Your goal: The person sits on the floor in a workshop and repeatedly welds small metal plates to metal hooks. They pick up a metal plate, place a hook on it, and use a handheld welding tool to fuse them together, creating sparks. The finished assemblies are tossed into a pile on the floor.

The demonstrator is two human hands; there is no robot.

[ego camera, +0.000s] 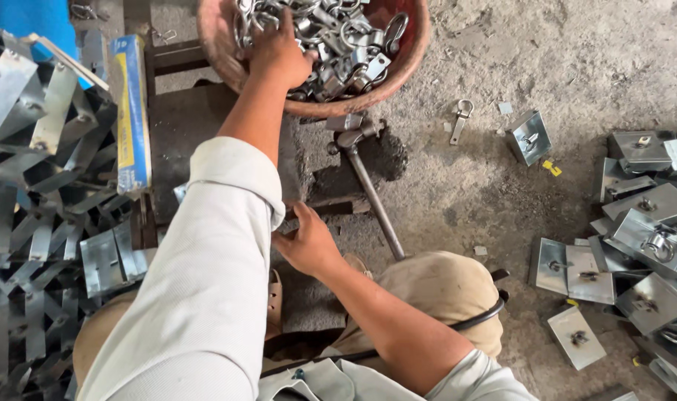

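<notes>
The left hand (280, 52) reaches forward into a round reddish-brown bowl (409, 56) heaped with small shiny metal shackles and clips (338, 37); its fingers are spread and curled down among the pieces, and whether it has closed on any one of them cannot be told, since the fingertips are buried in the heap. The right hand (306, 243) sits low, close to the person's knee, partly hidden behind the pale left sleeve (212, 282); its fingers are bent and its thumb points up, resting at the edge of a dark metal block (331, 189) on the floor, and what it grips, if anything, is hidden. A hammer (364, 182) lies on the concrete floor (502, 67) just beside that block, its head near the bowl and its handle running back toward the knee. To the right lie scattered grey metal lock cases (643, 252), some flat and some tilted, with one alone near the bowl (529, 137). To the left is a pile of bent metal strips (34, 245) and a long blue and yellow box (133, 111) standing on edge.
</notes>
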